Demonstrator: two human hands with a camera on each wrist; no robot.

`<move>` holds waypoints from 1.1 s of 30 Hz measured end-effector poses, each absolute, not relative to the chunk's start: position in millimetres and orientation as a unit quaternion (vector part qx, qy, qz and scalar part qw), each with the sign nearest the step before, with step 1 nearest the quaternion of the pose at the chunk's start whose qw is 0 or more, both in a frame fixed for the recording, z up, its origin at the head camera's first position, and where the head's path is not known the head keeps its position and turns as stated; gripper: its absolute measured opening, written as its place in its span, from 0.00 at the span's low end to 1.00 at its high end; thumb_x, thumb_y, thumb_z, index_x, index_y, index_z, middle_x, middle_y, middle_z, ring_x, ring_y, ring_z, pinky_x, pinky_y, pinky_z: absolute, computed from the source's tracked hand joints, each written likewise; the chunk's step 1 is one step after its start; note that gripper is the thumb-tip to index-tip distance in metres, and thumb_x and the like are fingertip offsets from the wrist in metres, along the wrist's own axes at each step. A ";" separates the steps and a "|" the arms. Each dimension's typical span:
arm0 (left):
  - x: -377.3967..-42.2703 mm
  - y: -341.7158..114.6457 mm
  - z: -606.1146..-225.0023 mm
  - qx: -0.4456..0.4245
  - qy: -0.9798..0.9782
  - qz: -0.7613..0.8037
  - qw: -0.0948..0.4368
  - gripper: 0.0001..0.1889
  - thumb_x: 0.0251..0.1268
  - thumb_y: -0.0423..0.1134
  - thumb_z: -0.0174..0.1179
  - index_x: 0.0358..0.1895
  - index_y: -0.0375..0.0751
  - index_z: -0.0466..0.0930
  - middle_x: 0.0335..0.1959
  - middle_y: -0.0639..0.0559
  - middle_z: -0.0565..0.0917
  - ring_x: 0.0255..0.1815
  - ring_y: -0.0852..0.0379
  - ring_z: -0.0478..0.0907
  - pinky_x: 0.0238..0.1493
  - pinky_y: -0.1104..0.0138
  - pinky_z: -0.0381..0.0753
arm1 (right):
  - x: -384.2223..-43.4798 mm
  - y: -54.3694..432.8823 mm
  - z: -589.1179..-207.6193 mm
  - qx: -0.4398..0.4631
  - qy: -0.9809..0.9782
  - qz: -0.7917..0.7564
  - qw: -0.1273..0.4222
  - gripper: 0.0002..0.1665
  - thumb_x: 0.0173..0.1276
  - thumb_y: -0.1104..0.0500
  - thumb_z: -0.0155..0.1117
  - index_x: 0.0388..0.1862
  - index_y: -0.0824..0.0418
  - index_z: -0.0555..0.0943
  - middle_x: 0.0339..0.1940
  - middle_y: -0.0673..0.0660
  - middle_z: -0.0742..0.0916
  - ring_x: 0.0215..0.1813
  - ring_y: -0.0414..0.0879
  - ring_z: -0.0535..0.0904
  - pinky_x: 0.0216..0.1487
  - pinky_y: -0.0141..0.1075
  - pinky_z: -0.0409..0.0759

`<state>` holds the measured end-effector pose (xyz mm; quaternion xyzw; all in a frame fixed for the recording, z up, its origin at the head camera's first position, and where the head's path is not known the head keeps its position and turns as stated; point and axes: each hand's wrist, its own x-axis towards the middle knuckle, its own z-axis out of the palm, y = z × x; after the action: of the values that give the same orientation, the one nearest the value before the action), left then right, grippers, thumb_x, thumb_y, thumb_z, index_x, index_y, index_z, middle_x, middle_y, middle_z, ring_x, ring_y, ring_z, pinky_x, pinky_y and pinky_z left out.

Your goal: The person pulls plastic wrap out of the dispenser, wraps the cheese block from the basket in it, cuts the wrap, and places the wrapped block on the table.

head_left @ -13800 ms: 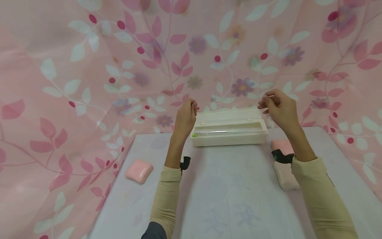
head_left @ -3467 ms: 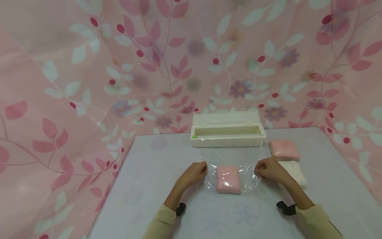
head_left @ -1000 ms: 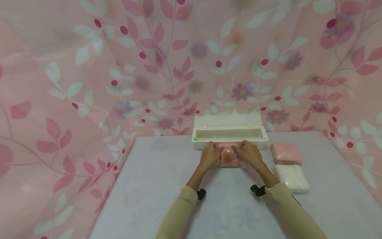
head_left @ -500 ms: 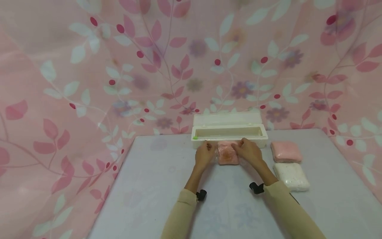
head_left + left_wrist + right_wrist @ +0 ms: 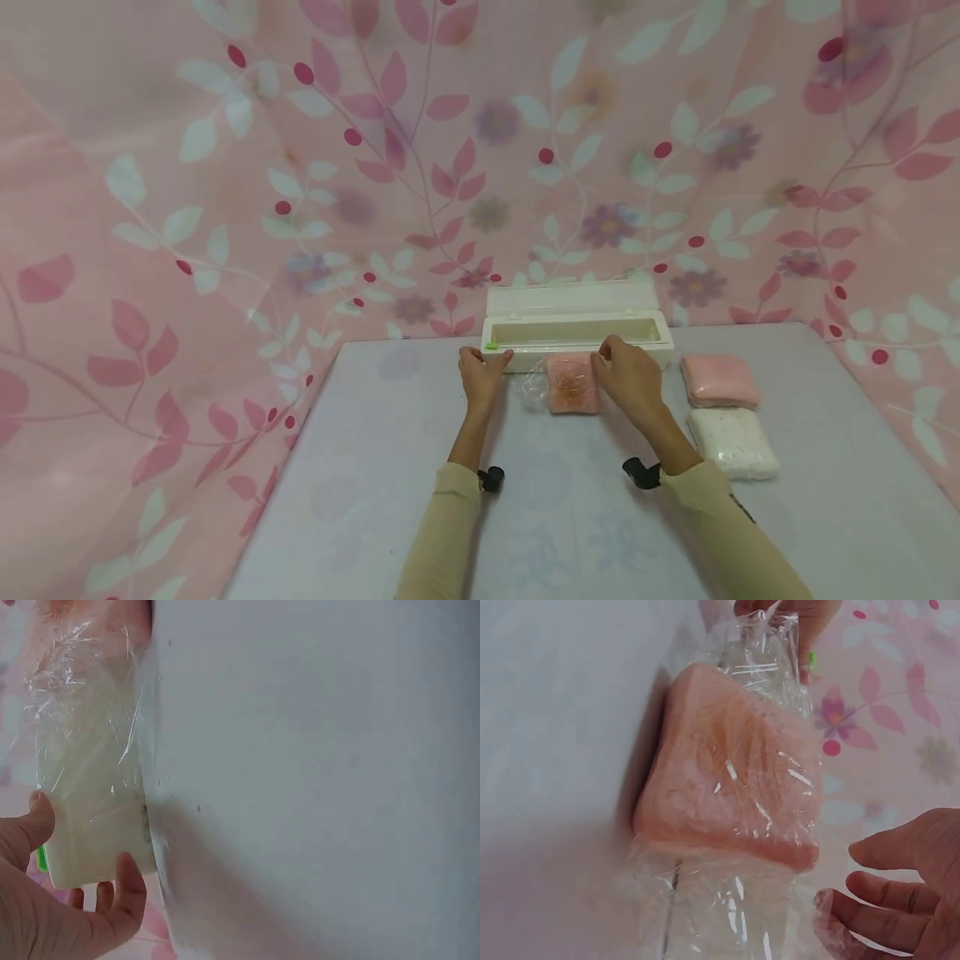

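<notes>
A pink pillow-shaped block (image 5: 572, 385) with a brownish patch lies against the front of a long white plastic-wrap dispenser box (image 5: 501, 363). Clear film (image 5: 534, 390) covers the block and sticks out crumpled on its left; more shows below it in the right wrist view. My left hand (image 5: 480, 383) is at the box's left end, thumb and fingers spread apart around that end in the left wrist view. Beside the block's right edge is my right hand (image 5: 633, 383), its thumb apart from its bent fingers. A wisp of film clings at its fingertips (image 5: 834, 904).
The box's lid (image 5: 570, 295) stands raised at the back, and a green slider (image 5: 491, 346) sits on its left end. To the right lie another pink block (image 5: 720, 380) and a white one (image 5: 733, 443), both shiny with film. A flowered curtain (image 5: 420, 167) hangs behind the table.
Earlier the pink block lay at the left, then on film at mid-table. It has since moved up against the box. In the last half second my left hand has released the film and moved left.
</notes>
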<state>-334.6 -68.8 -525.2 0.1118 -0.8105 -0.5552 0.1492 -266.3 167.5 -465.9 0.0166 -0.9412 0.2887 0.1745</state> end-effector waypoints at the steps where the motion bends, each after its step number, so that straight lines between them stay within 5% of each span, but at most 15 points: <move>1: -335.4 -69.2 -526.7 0.112 -0.806 -0.564 0.144 0.31 0.51 0.46 0.76 0.43 0.38 0.61 0.38 0.46 0.67 0.40 0.50 0.65 0.39 0.60 0.65 | -266.7 165.3 -464.2 0.019 -0.941 0.282 0.185 0.10 0.69 0.57 0.60 0.37 0.64 0.79 0.30 0.61 0.85 0.32 0.56 0.80 0.35 0.50 0.74; 5: -337.2 -71.3 -530.7 0.095 -0.772 -0.617 0.124 0.31 0.53 0.44 0.75 0.47 0.36 0.61 0.41 0.43 0.69 0.39 0.50 0.74 0.38 0.61 0.73 | -269.7 156.4 -460.1 0.032 -0.942 0.265 0.202 0.07 0.67 0.60 0.61 0.36 0.64 0.81 0.28 0.60 0.86 0.30 0.56 0.80 0.35 0.51 0.74; 10: -341.5 -74.8 -531.6 0.062 -0.746 -0.656 0.097 0.34 0.54 0.39 0.75 0.57 0.33 0.62 0.48 0.38 0.72 0.25 0.47 0.85 0.29 0.54 0.84 | -271.4 144.6 -458.5 0.048 -0.940 0.281 0.185 0.07 0.67 0.61 0.61 0.37 0.64 0.82 0.27 0.60 0.85 0.30 0.55 0.80 0.36 0.50 0.74; 13: -345.9 -76.7 -531.8 0.036 -0.777 -0.620 0.100 0.33 0.52 0.40 0.76 0.57 0.33 0.67 0.47 0.39 0.77 0.23 0.50 0.84 0.28 0.54 0.83 | -272.1 138.8 -460.5 0.053 -0.940 0.286 0.178 0.06 0.67 0.61 0.61 0.37 0.63 0.82 0.27 0.58 0.85 0.30 0.54 0.79 0.37 0.49 0.74; 20: -351.5 -79.4 -534.8 0.016 -0.874 -0.471 0.121 0.37 0.42 0.48 0.81 0.52 0.36 0.70 0.45 0.46 0.79 0.46 0.51 0.76 0.48 0.57 0.76 | -271.0 126.4 -470.2 0.084 -0.940 0.276 0.182 0.05 0.66 0.60 0.62 0.35 0.63 0.81 0.24 0.57 0.83 0.29 0.54 0.79 0.36 0.49 0.75; 27: -353.6 -83.4 -535.0 0.028 -0.897 -0.423 0.123 0.39 0.39 0.55 0.81 0.49 0.38 0.68 0.42 0.45 0.77 0.41 0.48 0.77 0.42 0.54 0.77 | -277.3 113.5 -474.9 0.114 -0.930 0.272 0.219 0.04 0.63 0.61 0.64 0.32 0.62 0.81 0.23 0.57 0.84 0.28 0.55 0.80 0.32 0.50 0.76; 33: -355.8 -86.8 -534.9 0.008 -0.911 -0.398 0.111 0.39 0.41 0.59 0.78 0.46 0.39 0.65 0.37 0.46 0.76 0.35 0.51 0.74 0.35 0.57 0.75 | -296.7 90.9 -464.0 0.163 -0.936 0.242 0.199 0.09 0.64 0.61 0.66 0.43 0.59 0.84 0.41 0.57 0.89 0.47 0.57 0.82 0.48 0.56 0.72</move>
<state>-355.8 -86.8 -534.9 0.0077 -0.9107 -0.3979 0.1107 -296.7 90.9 -464.0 0.1628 -0.9356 0.2420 0.1991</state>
